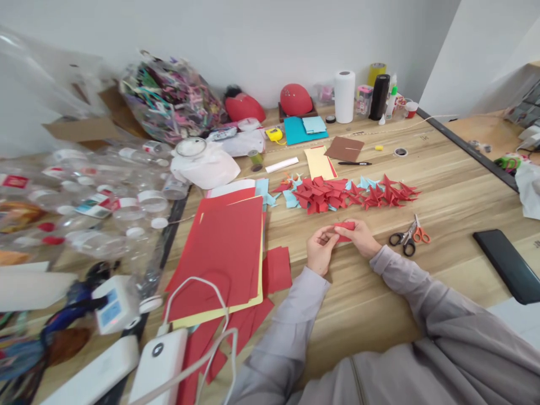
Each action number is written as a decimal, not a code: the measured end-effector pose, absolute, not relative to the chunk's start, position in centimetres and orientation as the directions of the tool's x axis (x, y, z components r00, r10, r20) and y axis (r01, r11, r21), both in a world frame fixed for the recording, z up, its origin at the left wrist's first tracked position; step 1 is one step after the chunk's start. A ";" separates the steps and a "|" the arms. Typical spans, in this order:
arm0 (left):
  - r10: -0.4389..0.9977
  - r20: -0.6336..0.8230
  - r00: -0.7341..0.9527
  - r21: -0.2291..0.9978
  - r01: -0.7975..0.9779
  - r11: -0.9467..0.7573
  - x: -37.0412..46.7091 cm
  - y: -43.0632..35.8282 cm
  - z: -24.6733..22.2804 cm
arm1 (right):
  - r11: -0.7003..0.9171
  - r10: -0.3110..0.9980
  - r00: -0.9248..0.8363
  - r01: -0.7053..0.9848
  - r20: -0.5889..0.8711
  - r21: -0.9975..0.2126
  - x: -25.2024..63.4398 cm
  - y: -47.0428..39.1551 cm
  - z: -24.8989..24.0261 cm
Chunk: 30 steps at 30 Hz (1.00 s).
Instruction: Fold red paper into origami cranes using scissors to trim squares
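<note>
A small folded piece of red paper (345, 226) is held between my two hands, just above the wooden table. My left hand (321, 247) pinches its left side, thumb and fingers closed together. On the other side, my right hand (360, 237) grips it with closed fingers. Beyond the hands lies a row of folded red paper figures (320, 194), with light blue folded pieces (367, 183) among them. To the right of my right hand rest scissors with black handles (407, 241) and scissors with orange handles (419, 232).
Left of my hands sit a stack of red sheets (228, 247) and red paper squares (278, 269). A white power bank (160, 365) with a cable is at front left, plastic bottles (126, 208) further left. A black phone (506, 264) lies at right; a brown sheet (344, 149) lies farther back.
</note>
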<state>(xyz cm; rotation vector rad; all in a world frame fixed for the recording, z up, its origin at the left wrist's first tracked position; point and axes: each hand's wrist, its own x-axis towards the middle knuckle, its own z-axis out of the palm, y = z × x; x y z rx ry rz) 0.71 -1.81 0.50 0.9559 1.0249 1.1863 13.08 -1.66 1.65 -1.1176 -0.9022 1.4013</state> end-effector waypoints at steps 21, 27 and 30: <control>0.977 -0.013 0.211 0.982 -0.182 0.052 0.5 -2.6 0.9 | -0.196 0.968 0.040 -0.489 -0.246 -0.850 13.7 -1.3 1.6; 0.970 -0.006 0.244 0.980 -0.193 0.054 0.4 -2.4 0.7 | -0.223 0.959 0.035 -0.519 -0.281 -0.825 13.7 -1.3 1.8; 0.971 0.002 0.240 0.974 -0.221 0.052 0.4 -2.3 0.6 | -0.213 0.959 0.049 -0.518 -0.277 -0.828 13.7 -1.3 1.9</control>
